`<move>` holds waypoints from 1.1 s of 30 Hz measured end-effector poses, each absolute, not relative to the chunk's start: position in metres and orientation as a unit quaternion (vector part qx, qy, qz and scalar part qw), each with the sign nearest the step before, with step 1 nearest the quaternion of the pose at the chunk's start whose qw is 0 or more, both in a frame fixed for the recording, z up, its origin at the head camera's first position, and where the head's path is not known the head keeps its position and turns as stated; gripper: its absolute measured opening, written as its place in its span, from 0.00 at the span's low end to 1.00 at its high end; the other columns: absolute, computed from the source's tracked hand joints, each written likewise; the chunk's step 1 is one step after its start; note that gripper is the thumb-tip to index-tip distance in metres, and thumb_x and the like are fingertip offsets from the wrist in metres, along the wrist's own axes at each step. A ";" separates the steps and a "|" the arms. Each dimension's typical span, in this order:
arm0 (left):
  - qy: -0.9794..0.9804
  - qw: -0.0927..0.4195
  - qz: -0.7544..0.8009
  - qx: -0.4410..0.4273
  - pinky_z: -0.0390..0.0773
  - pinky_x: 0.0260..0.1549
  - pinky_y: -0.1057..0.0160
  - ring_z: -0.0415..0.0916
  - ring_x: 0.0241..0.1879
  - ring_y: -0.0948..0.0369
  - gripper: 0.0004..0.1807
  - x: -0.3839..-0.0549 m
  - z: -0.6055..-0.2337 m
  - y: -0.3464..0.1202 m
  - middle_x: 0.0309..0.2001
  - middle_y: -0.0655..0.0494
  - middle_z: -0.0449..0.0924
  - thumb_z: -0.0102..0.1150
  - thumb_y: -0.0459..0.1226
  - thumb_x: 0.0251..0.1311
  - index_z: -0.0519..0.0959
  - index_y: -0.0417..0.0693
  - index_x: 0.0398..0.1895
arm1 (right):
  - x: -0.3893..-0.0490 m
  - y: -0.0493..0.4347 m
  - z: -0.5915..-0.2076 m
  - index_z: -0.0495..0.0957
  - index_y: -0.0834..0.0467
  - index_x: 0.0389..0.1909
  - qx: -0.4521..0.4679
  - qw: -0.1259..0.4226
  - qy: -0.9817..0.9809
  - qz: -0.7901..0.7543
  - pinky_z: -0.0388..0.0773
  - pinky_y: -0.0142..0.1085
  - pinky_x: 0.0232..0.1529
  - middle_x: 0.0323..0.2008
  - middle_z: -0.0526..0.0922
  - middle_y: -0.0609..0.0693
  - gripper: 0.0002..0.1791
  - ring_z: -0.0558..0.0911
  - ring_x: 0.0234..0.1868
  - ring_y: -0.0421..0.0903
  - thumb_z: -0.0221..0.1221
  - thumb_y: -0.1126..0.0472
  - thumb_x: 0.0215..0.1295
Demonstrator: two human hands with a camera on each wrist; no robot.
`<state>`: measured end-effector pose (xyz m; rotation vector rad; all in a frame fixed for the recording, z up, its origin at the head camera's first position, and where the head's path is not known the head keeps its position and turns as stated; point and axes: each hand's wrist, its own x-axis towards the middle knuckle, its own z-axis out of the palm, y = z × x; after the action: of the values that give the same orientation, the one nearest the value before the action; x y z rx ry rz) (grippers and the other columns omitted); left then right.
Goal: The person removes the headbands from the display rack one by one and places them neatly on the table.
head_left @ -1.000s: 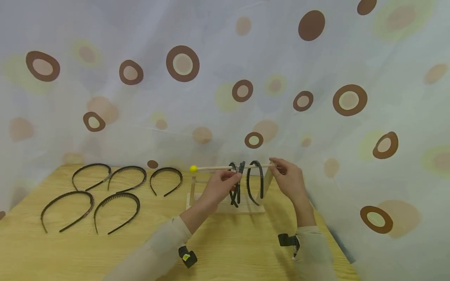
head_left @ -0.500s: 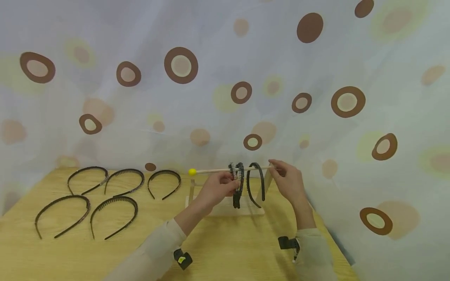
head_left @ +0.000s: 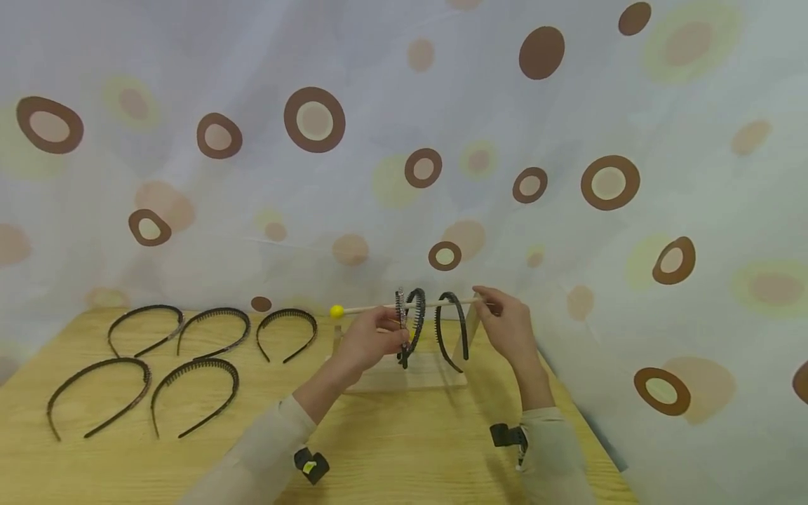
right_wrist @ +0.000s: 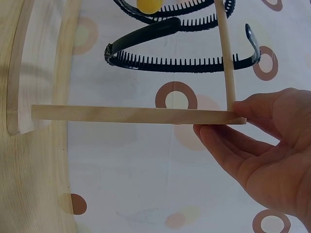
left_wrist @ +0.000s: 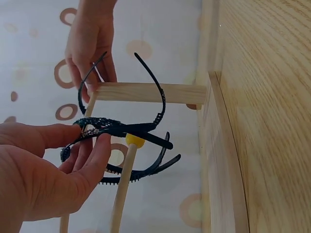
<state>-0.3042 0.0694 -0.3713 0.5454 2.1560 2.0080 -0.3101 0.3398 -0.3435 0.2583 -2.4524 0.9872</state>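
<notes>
My left hand (head_left: pixel 366 344) pinches a black toothed headband (head_left: pixel 400 315) with a glittery band, near a wooden rod tipped by a yellow ball (head_left: pixel 337 311). Close to its right hangs a second headband (head_left: pixel 417 315) on that rod; a third headband (head_left: pixel 450 301) hangs farther right. My right hand (head_left: pixel 507 326) grips the top of the rack's right post (head_left: pixel 469 333), where the rod joins it. The right wrist view shows thumb and fingers on either side of that post (right_wrist: pixel 136 114). In the left wrist view, another yellow ball (left_wrist: pixel 135 140) ends a lower rod.
Several black headbands lie on the wooden table (head_left: pixel 379 449) at the left, among them a front one (head_left: pixel 196 365) and a small one (head_left: pixel 287 312). The rack's pale base (head_left: pixel 410 379) stands on the table. A spotted curtain (head_left: pixel 353 196) hangs behind.
My left hand has shifted left along the rod with its headband, and a gap has opened between that one and its neighbour. The right hand stays at the post. The head view has turned slightly.
</notes>
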 end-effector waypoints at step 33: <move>0.795 -0.101 0.575 0.166 0.84 0.37 0.56 0.83 0.46 0.54 0.21 -0.291 -0.325 0.036 0.45 0.52 0.81 0.63 0.33 0.64 0.80 0.40 0.61 | -0.309 0.342 -0.342 0.80 0.60 0.62 0.098 0.240 -0.897 0.358 0.81 0.57 0.49 0.49 0.84 0.64 0.17 0.85 0.50 0.62 0.59 0.63 0.76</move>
<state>-0.2914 0.0356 -0.3253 0.5587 2.6718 1.9305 -0.3090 0.3425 -0.3424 0.2688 -2.4548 0.9784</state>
